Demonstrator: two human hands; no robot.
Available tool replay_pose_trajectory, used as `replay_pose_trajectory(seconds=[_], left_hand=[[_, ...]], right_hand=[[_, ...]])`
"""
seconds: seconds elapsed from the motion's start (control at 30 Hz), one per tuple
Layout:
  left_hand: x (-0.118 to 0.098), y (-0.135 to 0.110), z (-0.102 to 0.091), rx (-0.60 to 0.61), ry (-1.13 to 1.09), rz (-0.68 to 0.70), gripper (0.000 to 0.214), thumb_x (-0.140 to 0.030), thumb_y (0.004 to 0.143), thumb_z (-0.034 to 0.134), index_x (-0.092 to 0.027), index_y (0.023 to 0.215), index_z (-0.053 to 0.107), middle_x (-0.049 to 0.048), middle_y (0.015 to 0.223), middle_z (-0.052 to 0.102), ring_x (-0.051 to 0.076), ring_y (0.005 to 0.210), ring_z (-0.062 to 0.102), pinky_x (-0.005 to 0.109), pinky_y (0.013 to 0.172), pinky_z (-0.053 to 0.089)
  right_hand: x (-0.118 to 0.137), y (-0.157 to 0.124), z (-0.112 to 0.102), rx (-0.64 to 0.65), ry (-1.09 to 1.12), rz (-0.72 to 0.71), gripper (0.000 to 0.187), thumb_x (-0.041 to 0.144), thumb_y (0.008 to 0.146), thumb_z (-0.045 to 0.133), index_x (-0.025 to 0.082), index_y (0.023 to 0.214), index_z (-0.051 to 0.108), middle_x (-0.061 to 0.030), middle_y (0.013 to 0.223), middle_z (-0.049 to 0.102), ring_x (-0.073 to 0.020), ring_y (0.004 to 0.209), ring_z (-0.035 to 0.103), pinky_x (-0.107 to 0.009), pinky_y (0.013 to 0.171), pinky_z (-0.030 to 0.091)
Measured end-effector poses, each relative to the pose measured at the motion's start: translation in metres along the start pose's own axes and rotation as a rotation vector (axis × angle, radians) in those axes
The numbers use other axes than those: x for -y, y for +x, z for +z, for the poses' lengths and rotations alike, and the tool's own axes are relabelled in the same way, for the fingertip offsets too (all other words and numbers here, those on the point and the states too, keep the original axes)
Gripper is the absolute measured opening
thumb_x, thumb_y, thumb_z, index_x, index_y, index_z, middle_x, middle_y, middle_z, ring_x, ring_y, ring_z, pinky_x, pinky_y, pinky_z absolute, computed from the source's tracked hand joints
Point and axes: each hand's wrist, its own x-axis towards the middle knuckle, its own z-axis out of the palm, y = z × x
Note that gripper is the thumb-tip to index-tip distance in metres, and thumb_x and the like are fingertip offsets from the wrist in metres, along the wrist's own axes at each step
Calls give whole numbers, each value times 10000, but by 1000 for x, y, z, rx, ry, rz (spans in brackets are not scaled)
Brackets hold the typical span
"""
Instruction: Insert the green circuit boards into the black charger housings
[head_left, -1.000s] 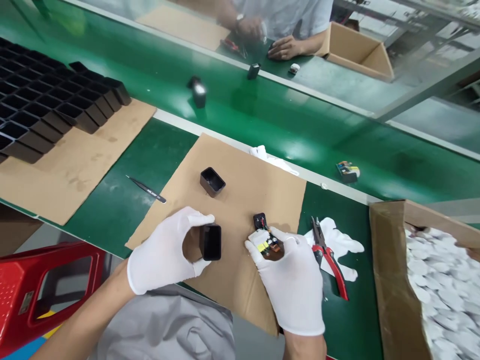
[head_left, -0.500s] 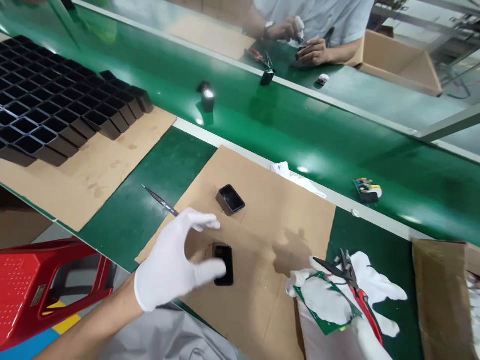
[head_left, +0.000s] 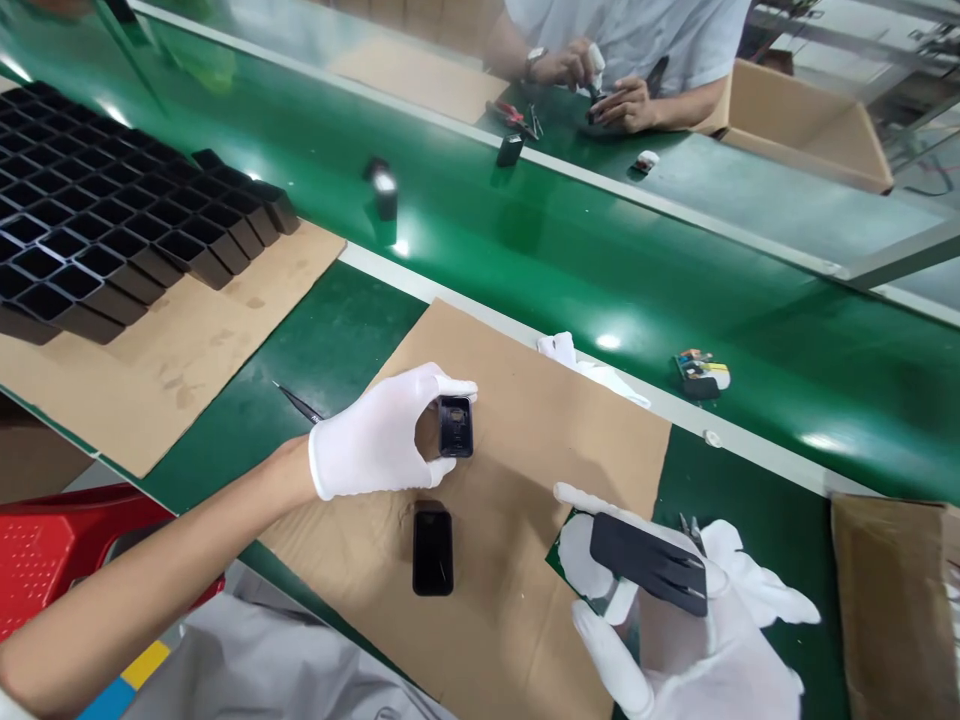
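My left hand (head_left: 375, 440) pinches a black shell (head_left: 455, 426); my right hand (head_left: 675, 630) grips pliers (head_left: 649, 562). Next, I judge, the tool must meet the shell squarely.

White gloves cover the left hand (head_left: 379, 440) and the right hand (head_left: 675, 640); the bare forearm is tan. The small open housing (head_left: 455, 426) pinched in the left fingers is glossy black, like the second housing (head_left: 433, 548) on the plain brown cardboard sheet (head_left: 540, 440). The flat piece (head_left: 649, 563) in the right hand is matt charcoal. The conveyor belt (head_left: 600, 260) is shiny deep green; the stacked trays (head_left: 105, 230) are black; the stool (head_left: 52, 550) is red
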Motion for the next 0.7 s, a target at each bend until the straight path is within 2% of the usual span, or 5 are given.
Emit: replay_pose_trajectory(seconds=[0.17, 0.37, 0.47, 0.57, 0.7], left_hand=[[7, -1, 5, 3, -28, 52, 668, -140, 764, 741, -199, 1414, 599, 97, 1255, 736, 279, 1139, 768, 452, 1078, 620], [7, -3, -5, 12, -15, 17, 737, -217, 817, 775, -191, 1507, 518, 143, 1354, 725, 308, 1196, 745, 524, 1102, 594], [-10, -28, -15, -163, -29, -32, 572, -234, 919, 733, -219, 1459, 545, 122, 1350, 738, 274, 1200, 727, 500, 1084, 583], [-32, -69, -9, -439, -31, -154, 293, -171, 970, 653, -268, 1247, 638, 35, 1061, 767, 227, 992, 722, 454, 956, 600], [-45, -106, 25, -217, 5, -199, 892, -238, 689, 950, -254, 1473, 526, 135, 1378, 690, 347, 1238, 707, 548, 1036, 621]], right_hand=[[-2, 0, 4, 50, 180, -4, 440, 426, 876, 867, 240, 1253, 736, -104, 1035, 822, -358, 903, 804, -473, 770, 673], [5, 4, 11, 44, 314, -21, 334, 364, 908, 853, 263, 1197, 720, -106, 1176, 824, -356, 977, 804, -545, 894, 667], [8, 5, 13, 31, 358, -43, 336, 303, 937, 819, 261, 1247, 696, -112, 1214, 829, -330, 892, 813, -535, 845, 685], [10, 5, 14, 46, 392, -47, 342, 263, 943, 814, 251, 1272, 719, -131, 1243, 832, -317, 862, 818, -475, 765, 693], [7, 1, 19, 30, 560, 60, 401, 370, 883, 907, 251, 1241, 771, -113, 1177, 853, -326, 970, 826, -436, 804, 691]])
